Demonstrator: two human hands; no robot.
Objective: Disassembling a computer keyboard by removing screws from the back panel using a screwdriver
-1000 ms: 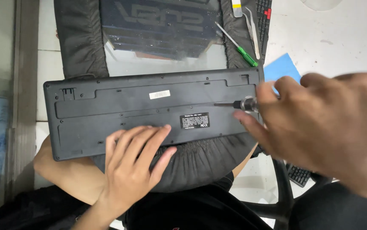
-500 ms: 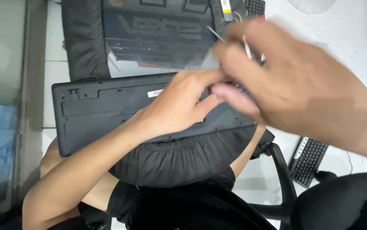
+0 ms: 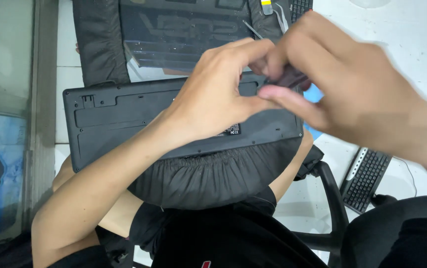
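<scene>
Since the earlier frame, both hands have been raised together above the keyboard, which is laid face down on a black cushion over the lap. A dark tool handle is pinched in the right hand; its tip is met by the curled fingers of the left hand, whose grip cannot be told.

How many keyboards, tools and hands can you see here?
Keyboards: 3, the black one lying face down, one on the floor, one at the top edge.
Screwdrivers: 1, dark-handled, in the right hand.
Hands: 2, left hand, right hand.
Total: 6
</scene>
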